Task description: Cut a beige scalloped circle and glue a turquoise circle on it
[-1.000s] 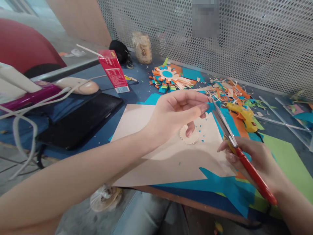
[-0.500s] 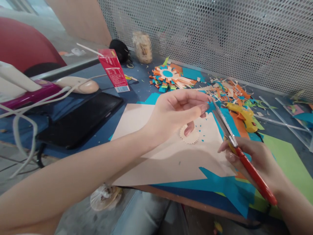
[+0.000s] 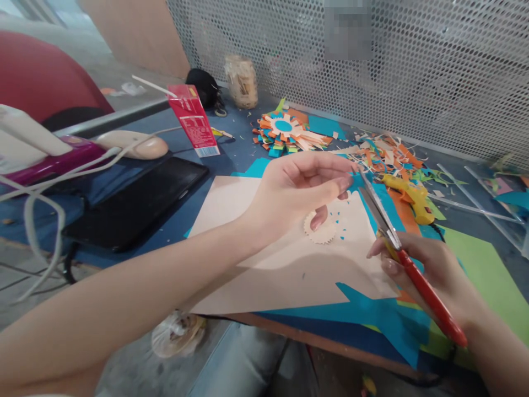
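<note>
Right hand (image 3: 430, 270) is gripping red-handled scissors (image 3: 407, 264), fingers curled round the handles, blades angling up to a small blue paper piece (image 3: 356, 181). Left hand (image 3: 303, 190) is pinching that piece between thumb and fingertips, raised above the cream sheet (image 3: 264, 259) so the blades can reach it. Toothed cream disc (image 3: 320, 230) is lying underneath. Scraps (image 3: 384, 154) are piling up farther back.

Our forearms are bare to the edge of view, with no sleeves, and no watch or rings show. Our left hand (image 3: 300, 190) and right hand (image 3: 430, 270) are gloveless, nails unpainted.
</note>
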Tool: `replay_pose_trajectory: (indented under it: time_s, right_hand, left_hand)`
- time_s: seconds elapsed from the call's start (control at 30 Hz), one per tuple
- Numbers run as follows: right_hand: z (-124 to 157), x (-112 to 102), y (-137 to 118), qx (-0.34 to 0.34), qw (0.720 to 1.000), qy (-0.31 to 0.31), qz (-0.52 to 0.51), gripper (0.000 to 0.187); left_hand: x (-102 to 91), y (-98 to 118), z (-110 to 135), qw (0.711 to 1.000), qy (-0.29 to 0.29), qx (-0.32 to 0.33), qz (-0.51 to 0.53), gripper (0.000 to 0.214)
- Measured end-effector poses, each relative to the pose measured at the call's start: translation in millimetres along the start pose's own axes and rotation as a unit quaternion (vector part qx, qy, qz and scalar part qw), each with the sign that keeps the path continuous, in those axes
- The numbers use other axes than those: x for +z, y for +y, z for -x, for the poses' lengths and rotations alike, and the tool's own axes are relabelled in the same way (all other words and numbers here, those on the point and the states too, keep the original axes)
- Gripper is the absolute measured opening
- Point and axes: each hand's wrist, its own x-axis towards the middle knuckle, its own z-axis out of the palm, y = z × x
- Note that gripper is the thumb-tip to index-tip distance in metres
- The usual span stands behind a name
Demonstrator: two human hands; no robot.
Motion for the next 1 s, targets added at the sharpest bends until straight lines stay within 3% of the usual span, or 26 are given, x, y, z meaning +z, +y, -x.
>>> replay_pose_trajectory:
  time_s: [1.0]
  right_hand:
    - [-0.1, 1.2, -1.9, -0.001, 0.999, 0.004, 0.043, 0.034]
  left_hand:
    - [-0.1, -1.7, -0.1, 1.000, -0.006, -0.013, 0.004, 0.011]
